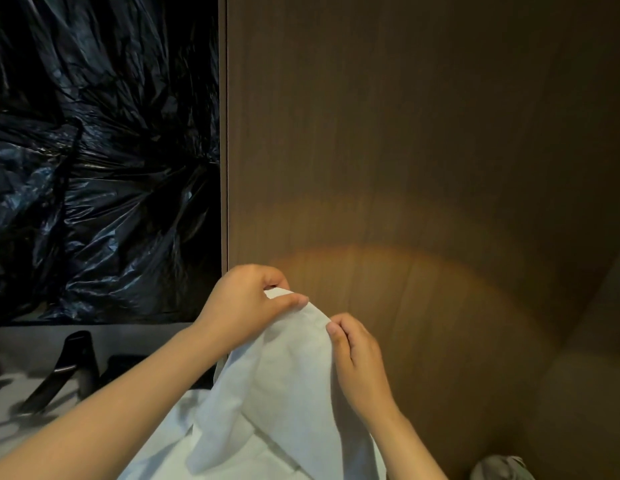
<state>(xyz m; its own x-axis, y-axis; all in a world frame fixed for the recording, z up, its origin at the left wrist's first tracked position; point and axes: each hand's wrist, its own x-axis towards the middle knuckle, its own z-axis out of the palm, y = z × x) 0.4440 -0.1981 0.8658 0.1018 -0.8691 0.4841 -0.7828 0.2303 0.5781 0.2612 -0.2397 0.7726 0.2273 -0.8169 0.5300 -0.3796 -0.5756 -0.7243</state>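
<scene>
Against one brown wooden panel (405,150), two hands lift one white cloth (288,382) by its top edge. Left hand (246,303) pinches it between thumb and curled fingers; right hand (357,355) pinches it likewise. One black plastic sheet (94,150) hangs left, above one dark faucet (66,368).

Wooden panel (423,150) stands just beyond left hand (244,301) and right hand (359,362): no way forward. Black plastic sheet (94,150) closes upper left. Dark curved stand (71,368) occupies lower left. White cloth (288,382) fills the gap between the forearms. Free room above the hands, along the panel face.
</scene>
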